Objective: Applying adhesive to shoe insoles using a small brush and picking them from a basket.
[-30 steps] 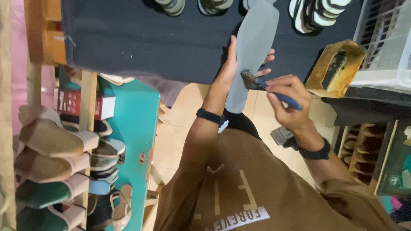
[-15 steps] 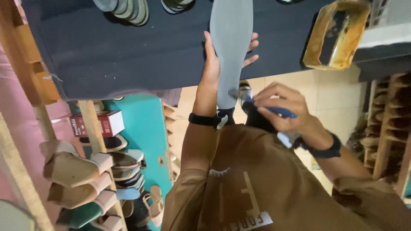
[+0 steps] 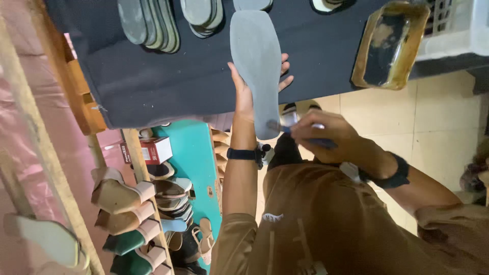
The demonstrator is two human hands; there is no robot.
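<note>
Our left hand (image 3: 249, 89) grips the grey insole (image 3: 257, 61) from behind; our right hand (image 3: 326, 135), closed on a brush (image 3: 300, 133), touches its lower end.

Soft, even indoor light fills the frame, brightest on the pale tiled floor (image 3: 433, 127) at right. The dark cloth-covered table (image 3: 168, 76) across the top reads flat and shadowless. The right hand (image 3: 326, 135) is motion-blurred. The lower left corner is soft.

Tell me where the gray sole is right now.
In the head view, the gray sole is upper centre, held up by the left hand over the dark table. Its lower end meets the brush in the right hand.
</note>
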